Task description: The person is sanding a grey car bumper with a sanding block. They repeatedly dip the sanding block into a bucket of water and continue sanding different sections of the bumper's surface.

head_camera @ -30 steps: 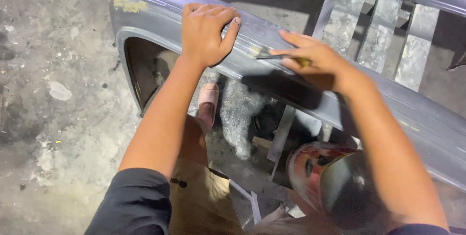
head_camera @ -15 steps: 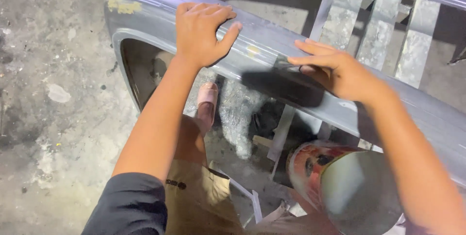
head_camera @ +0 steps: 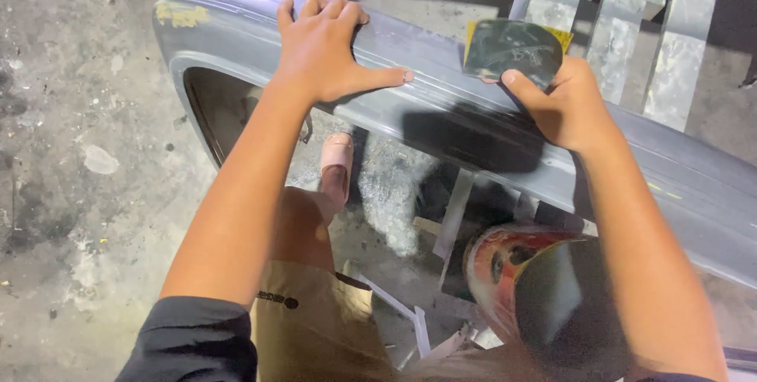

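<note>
A single head-worn camera looks steeply down and forward from close range over the grey body panel [head_camera: 441,106], the concrete floor [head_camera: 71,153] perhaps slightly tilted.

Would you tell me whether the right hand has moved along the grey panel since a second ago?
Yes. The right hand has lifted its spreader off the grey panel, blade now tilted up.

The grey car body panel [head_camera: 441,106] runs out past the right edge, and the right hand [head_camera: 572,106] covers the lower part of the flat spreader [head_camera: 512,49] it grips. The round can [head_camera: 544,295] is blurred and partly behind the forearm, its contents unreadable
</note>
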